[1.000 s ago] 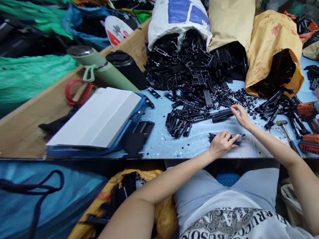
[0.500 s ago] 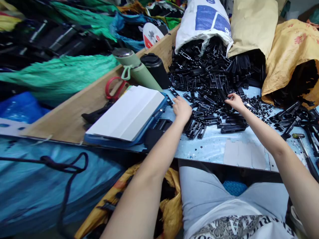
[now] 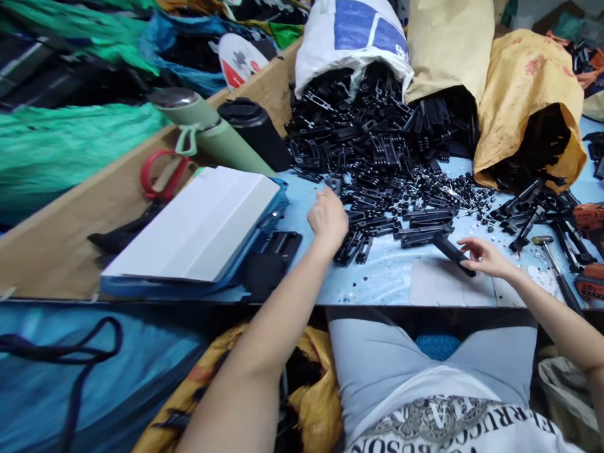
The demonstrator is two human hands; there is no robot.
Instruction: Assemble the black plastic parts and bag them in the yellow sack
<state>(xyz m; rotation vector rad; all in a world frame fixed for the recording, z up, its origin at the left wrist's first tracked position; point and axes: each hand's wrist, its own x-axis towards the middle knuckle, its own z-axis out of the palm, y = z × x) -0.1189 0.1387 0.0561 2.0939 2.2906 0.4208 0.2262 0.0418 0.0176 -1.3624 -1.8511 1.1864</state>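
Observation:
My right hand (image 3: 486, 258) pinches a long flat black plastic part (image 3: 453, 254) between thumb and fingers, over the pale cardboard piece near the table's front edge. The part's far end reaches toward a row of similar long black parts (image 3: 427, 228). My left hand (image 3: 329, 216) is closed, fingers pointing away, at the left edge of the heap of small black slotted pieces (image 3: 372, 195). A blurred small black piece (image 3: 334, 182) shows at its fingertips; its exact shape is unclear.
Behind the heap lie a white sack (image 3: 353, 38), a beige sack (image 3: 448, 50) and an orange sack (image 3: 528, 94). A white board (image 3: 198, 220), green flask (image 3: 226, 141), black cup (image 3: 257, 132) and red-handled scissors (image 3: 163, 176) stand left. A hammer (image 3: 557, 267) and power drill (image 3: 589, 251) lie right.
My right hand has drawn back from the heap toward the table's front edge, bringing the long black part. My left hand stays beside the heap's left edge. The view has shifted right.

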